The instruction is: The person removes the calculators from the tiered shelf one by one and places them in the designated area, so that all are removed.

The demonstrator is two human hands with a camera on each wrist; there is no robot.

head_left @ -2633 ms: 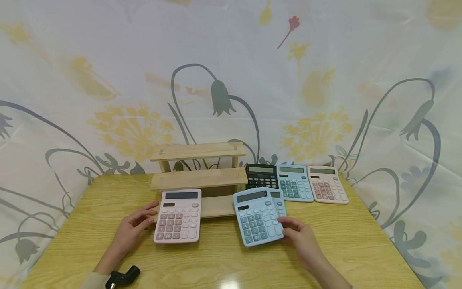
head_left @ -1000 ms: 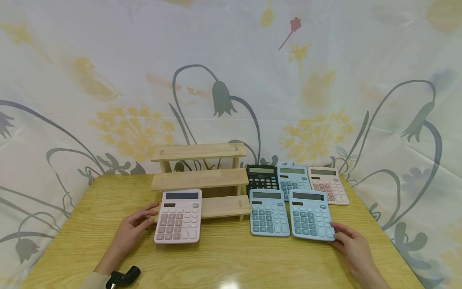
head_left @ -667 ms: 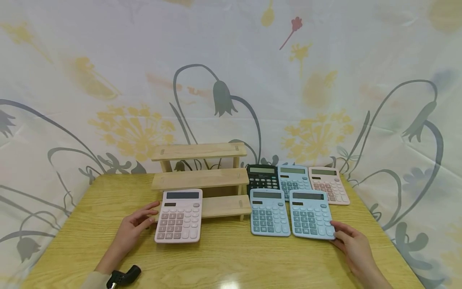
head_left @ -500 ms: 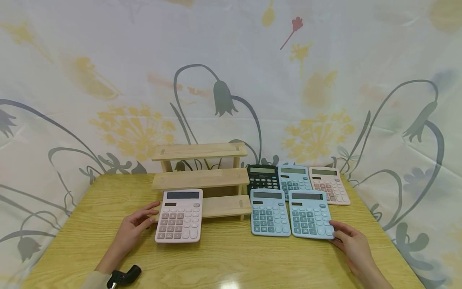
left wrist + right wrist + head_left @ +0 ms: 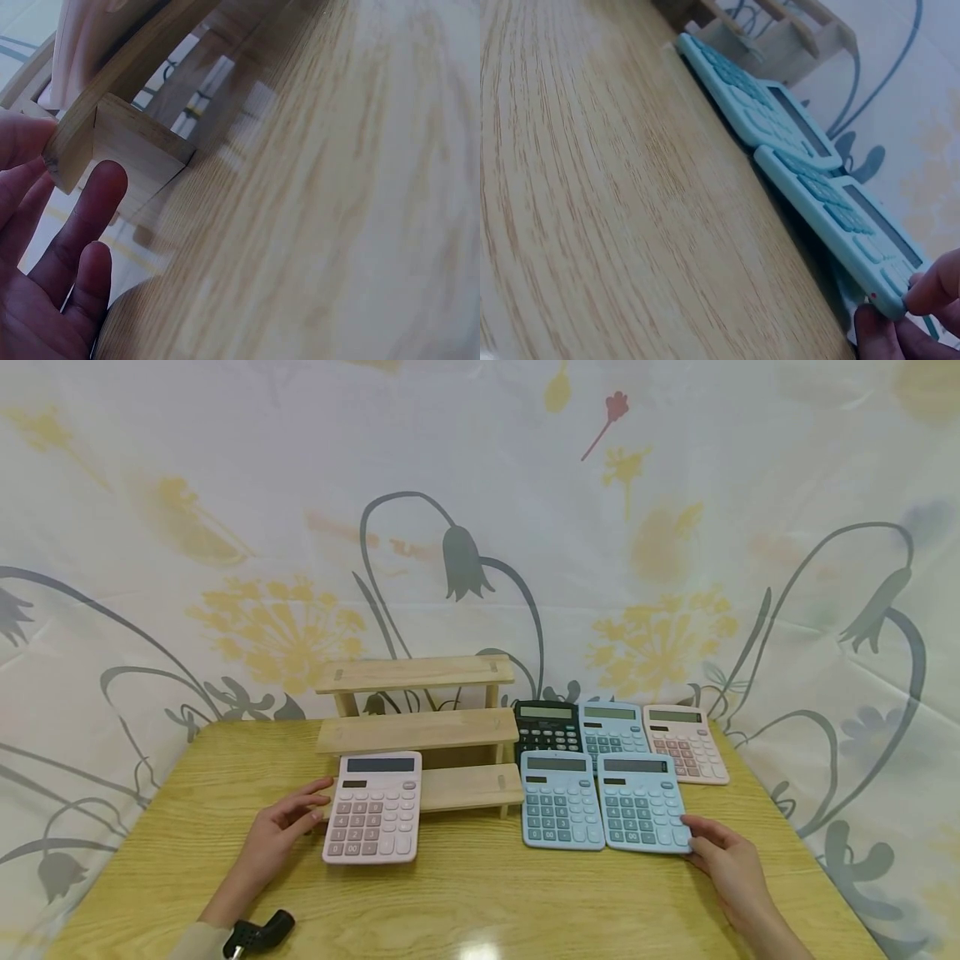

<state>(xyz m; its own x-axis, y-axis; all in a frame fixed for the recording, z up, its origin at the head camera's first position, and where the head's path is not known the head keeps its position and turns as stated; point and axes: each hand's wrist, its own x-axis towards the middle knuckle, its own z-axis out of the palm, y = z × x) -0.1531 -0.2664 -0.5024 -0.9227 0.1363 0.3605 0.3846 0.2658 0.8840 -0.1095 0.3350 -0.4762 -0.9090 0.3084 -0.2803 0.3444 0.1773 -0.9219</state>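
Observation:
My right hand (image 5: 731, 868) pinches the lower right corner of a light blue calculator (image 5: 642, 814), thumb over the keypad side and fingers underneath, as the right wrist view shows. Close along its left side is a second light blue calculator (image 5: 561, 814); their edges meet in the right wrist view. My left hand (image 5: 277, 831) holds the left end of the lowest board of a three-tier wooden shelf (image 5: 468, 789), its lower fingers (image 5: 94, 262) extended below the board. A pale pink calculator (image 5: 372, 810) leans on that shelf, screen up.
Behind the two blue calculators stand a black calculator (image 5: 547, 727), another blue calculator (image 5: 611, 722) and a pink calculator (image 5: 686, 743), partly covered. All is on a wood-grain table (image 5: 480, 893) before a flowered cloth backdrop (image 5: 480, 460).
My right hand carried the blue calculator rightward from in front of the other blue one, then slid it slightly left until the gap closed. The left hand stays at the shelf.

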